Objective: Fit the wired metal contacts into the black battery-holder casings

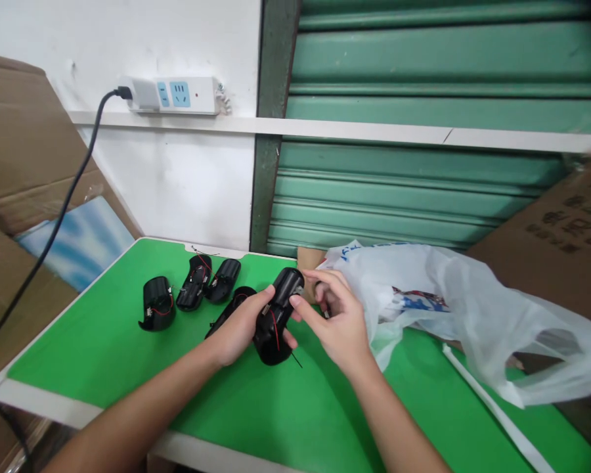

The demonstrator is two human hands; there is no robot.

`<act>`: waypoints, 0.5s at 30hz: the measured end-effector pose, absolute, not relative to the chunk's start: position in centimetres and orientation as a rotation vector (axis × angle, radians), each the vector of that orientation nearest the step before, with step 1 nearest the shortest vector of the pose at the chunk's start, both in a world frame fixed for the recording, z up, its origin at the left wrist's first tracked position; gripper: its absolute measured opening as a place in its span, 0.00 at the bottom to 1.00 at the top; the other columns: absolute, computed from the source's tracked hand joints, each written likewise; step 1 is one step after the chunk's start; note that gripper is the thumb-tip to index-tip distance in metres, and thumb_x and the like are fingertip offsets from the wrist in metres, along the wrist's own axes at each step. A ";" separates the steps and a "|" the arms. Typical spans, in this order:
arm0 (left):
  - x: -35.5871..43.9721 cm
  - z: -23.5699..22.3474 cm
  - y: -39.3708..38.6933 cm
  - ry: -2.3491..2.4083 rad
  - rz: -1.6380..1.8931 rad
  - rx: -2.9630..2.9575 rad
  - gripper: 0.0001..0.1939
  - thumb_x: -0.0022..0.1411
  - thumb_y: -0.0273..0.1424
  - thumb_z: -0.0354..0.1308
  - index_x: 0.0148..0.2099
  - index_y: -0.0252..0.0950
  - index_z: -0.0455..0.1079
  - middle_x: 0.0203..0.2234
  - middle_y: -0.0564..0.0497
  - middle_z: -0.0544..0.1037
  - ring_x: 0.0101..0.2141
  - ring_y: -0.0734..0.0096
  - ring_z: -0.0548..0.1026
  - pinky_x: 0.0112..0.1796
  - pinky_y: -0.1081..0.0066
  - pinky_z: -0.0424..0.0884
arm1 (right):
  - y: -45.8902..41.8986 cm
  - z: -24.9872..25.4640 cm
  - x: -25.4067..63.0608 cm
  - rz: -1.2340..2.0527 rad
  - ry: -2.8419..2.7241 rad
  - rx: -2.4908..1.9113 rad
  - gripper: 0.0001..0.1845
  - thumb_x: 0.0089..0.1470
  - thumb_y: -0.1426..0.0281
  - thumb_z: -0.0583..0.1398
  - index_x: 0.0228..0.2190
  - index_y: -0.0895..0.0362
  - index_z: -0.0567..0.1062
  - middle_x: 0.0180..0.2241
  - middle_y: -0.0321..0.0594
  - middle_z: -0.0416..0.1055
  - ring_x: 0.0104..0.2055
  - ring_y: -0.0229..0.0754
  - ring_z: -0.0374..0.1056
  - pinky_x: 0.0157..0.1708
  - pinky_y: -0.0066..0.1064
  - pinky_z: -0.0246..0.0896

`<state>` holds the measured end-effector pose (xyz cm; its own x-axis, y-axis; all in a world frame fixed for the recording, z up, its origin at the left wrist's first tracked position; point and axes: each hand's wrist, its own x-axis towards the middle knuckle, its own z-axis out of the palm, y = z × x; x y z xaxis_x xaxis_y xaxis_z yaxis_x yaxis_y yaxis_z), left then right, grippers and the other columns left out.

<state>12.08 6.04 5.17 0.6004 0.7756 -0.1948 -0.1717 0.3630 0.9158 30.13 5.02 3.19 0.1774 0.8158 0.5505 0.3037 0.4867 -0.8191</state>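
Observation:
A curved black plastic housing (276, 325) with a red wire and a thin black lead hangs tilted above the green tabletop. My left hand (241, 328) is closed round its left side, the thumb lying on the face. At the upper end, my right hand (337, 315) pinches the edge with its thumb and forefinger, beside a small pale piece. Its other fingers curl behind, partly hidden. Another black housing (229, 312) lies just behind my left hand. Further left rest several similar wired housings, among them one (158, 303) standing apart from the others.
On the right, a white plastic bag (423, 276) sprawls over the green table (201, 394), with a white strip (497, 407) in front. Cardboard (20, 131) stands at the left, where a black cable (73, 184) hangs from a power strip (187, 95). Behind is a green shutter (423, 66).

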 end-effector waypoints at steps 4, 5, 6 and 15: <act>12.4 5.1 5.9 0.708 0.758 0.994 0.43 0.61 0.63 0.58 0.61 0.32 0.71 0.42 0.40 0.85 0.29 0.63 0.82 0.33 0.69 0.74 | 4.7 2.9 29.6 0.646 -1.339 -1.068 0.11 0.58 0.61 0.67 0.40 0.53 0.80 0.27 0.35 0.73 0.26 0.39 0.67 0.26 0.31 0.62; 12.5 5.1 5.8 0.706 0.771 0.992 0.42 0.61 0.63 0.58 0.62 0.32 0.71 0.42 0.40 0.85 0.30 0.62 0.83 0.33 0.68 0.74 | 4.7 2.8 29.4 0.683 -1.331 -1.073 0.11 0.58 0.59 0.67 0.39 0.53 0.80 0.26 0.36 0.74 0.25 0.39 0.68 0.26 0.32 0.63; 12.5 5.1 5.7 0.708 0.782 0.993 0.42 0.61 0.63 0.58 0.61 0.32 0.71 0.41 0.41 0.85 0.31 0.61 0.83 0.34 0.68 0.74 | 4.6 2.7 29.3 0.706 -1.322 -1.074 0.12 0.58 0.58 0.67 0.37 0.53 0.81 0.26 0.37 0.76 0.26 0.40 0.69 0.26 0.32 0.64; 13.0 4.9 5.1 0.779 0.856 1.063 0.44 0.61 0.63 0.57 0.66 0.35 0.66 0.47 0.40 0.82 0.42 0.56 0.81 0.35 0.68 0.72 | 4.9 2.5 29.0 0.745 -1.201 -1.022 0.13 0.54 0.57 0.71 0.31 0.53 0.79 0.27 0.37 0.78 0.28 0.41 0.73 0.30 0.32 0.69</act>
<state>12.97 5.13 4.94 0.4574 0.8802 -0.1271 -0.2087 0.2451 0.9468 29.05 4.85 2.54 0.2305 0.8937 0.3848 0.0526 0.3835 -0.9221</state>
